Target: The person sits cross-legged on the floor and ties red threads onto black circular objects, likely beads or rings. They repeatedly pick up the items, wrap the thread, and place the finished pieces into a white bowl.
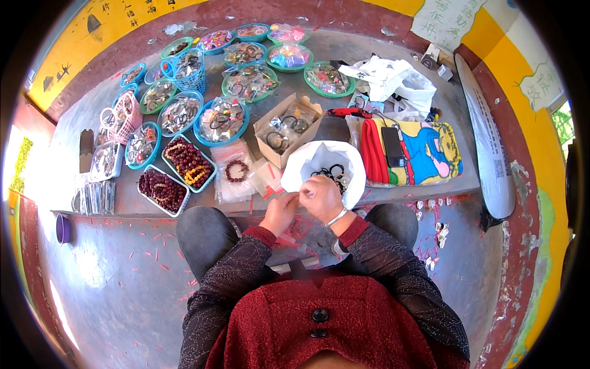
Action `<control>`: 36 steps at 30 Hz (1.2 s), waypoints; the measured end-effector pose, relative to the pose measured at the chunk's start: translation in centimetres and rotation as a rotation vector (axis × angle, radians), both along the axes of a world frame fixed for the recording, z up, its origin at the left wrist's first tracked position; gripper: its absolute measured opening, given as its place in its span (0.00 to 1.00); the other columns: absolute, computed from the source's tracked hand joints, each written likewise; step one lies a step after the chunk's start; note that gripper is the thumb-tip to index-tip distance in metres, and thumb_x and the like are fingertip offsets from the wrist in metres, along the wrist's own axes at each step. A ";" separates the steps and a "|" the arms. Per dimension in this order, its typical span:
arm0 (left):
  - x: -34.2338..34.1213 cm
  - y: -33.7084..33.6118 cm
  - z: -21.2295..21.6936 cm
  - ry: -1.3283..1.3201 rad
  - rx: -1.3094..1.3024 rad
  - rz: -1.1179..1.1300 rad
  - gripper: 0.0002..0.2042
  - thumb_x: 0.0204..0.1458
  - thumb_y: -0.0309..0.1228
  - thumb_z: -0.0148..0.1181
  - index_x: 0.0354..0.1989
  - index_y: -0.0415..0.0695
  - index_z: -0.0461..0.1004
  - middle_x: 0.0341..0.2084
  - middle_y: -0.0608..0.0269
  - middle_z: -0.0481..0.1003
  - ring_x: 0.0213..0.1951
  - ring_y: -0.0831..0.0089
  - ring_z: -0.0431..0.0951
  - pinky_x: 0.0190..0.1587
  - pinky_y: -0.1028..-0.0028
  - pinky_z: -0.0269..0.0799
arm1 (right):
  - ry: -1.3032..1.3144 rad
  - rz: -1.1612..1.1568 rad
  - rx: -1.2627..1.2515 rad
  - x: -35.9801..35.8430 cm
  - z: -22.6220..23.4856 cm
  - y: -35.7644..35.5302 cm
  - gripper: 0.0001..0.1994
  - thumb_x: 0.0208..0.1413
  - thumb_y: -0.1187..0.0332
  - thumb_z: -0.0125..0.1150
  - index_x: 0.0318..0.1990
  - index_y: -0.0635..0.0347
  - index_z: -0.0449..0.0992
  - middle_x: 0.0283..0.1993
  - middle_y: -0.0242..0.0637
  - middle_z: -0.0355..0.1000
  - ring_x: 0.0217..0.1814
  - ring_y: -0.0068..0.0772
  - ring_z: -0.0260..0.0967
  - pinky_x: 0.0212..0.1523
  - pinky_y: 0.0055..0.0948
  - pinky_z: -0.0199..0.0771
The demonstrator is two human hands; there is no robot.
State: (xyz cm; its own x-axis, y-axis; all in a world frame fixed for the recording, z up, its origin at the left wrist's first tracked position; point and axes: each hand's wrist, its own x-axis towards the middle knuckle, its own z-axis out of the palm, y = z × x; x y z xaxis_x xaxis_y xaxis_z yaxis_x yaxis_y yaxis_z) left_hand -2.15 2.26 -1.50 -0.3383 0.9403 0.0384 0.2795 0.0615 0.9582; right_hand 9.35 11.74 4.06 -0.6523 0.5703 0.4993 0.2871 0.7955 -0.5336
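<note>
Close together over my lap, both hands have their fingers curled in a pinch. My left hand (280,213) nearly meets my right hand (321,198) at the fingertips, and whatever they hold is too small or hidden to tell. A pale band (337,216) circles my right wrist. Just beyond my right hand stands an open white bag (299,161) with black cord loops (335,170) inside. Left of the bag, a dark red bead bracelet (236,171) lies on a stack of clear plastic sleeves (231,193).
Behind the bag is a cardboard box (269,117) of bagged bracelets. Two trays of dark bead strings (192,161) sit at left, with several baskets (178,126) of small packets beyond. A phone (392,146) rests on a colourful towel (433,154) at right. Red scraps litter the floor (141,264).
</note>
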 end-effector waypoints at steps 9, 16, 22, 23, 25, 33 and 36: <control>-0.6 0.0 2.5 -0.893 -0.135 -0.046 0.13 0.57 0.29 0.44 0.44 0.33 0.67 0.40 0.53 0.72 0.42 0.70 0.73 0.46 0.75 0.71 | 0.053 -0.024 -0.841 0.8 -1.7 2.0 0.05 0.42 0.70 0.59 0.24 0.62 0.76 0.23 0.32 0.73 0.25 0.17 0.68 0.27 0.19 0.66; -1.4 -0.2 2.9 -1.157 -0.050 -0.026 0.12 0.57 0.28 0.44 0.43 0.33 0.68 0.41 0.50 0.72 0.44 0.66 0.73 0.46 0.73 0.71 | 0.198 -0.087 -0.988 1.9 -0.8 2.9 0.05 0.44 0.70 0.59 0.25 0.63 0.76 0.22 0.24 0.71 0.25 0.12 0.63 0.28 0.16 0.63; -1.5 -0.3 3.1 -1.150 -0.016 -0.046 0.12 0.57 0.30 0.45 0.43 0.33 0.68 0.40 0.51 0.72 0.44 0.66 0.73 0.45 0.73 0.71 | 0.325 -0.163 -1.036 5.9 0.6 4.6 0.05 0.44 0.72 0.59 0.26 0.64 0.76 0.23 0.25 0.71 0.25 0.12 0.64 0.27 0.15 0.62; -1.6 -0.5 3.0 -1.142 -0.011 -0.041 0.12 0.56 0.30 0.45 0.43 0.33 0.68 0.40 0.52 0.72 0.44 0.66 0.73 0.45 0.73 0.71 | 0.390 -0.163 -1.070 6.7 2.5 4.2 0.04 0.44 0.73 0.59 0.26 0.65 0.76 0.23 0.25 0.71 0.26 0.13 0.64 0.28 0.16 0.62; -1.6 -0.4 3.2 -1.131 -0.001 -0.056 0.13 0.56 0.30 0.45 0.43 0.33 0.68 0.39 0.52 0.72 0.44 0.66 0.73 0.45 0.74 0.71 | 0.421 -0.190 -1.036 9.9 3.6 5.2 0.04 0.44 0.74 0.59 0.28 0.65 0.76 0.25 0.27 0.71 0.27 0.15 0.65 0.30 0.15 0.63; -1.1 -1.0 3.8 -1.057 0.025 -0.082 0.12 0.57 0.29 0.45 0.42 0.33 0.68 0.38 0.54 0.73 0.43 0.66 0.74 0.43 0.74 0.73 | 0.595 -0.400 -0.926 30.3 5.3 5.9 0.05 0.48 0.74 0.55 0.31 0.65 0.75 0.28 0.32 0.72 0.30 0.24 0.68 0.34 0.23 0.67; -0.7 -1.4 4.8 -1.010 -0.014 -0.085 0.11 0.57 0.29 0.45 0.41 0.34 0.69 0.37 0.55 0.72 0.42 0.66 0.74 0.42 0.73 0.73 | -0.478 -0.982 -0.796 41.3 -3.8 4.4 0.11 0.49 0.65 0.54 0.37 0.61 0.74 0.34 0.41 0.73 0.38 0.36 0.70 0.41 0.31 0.68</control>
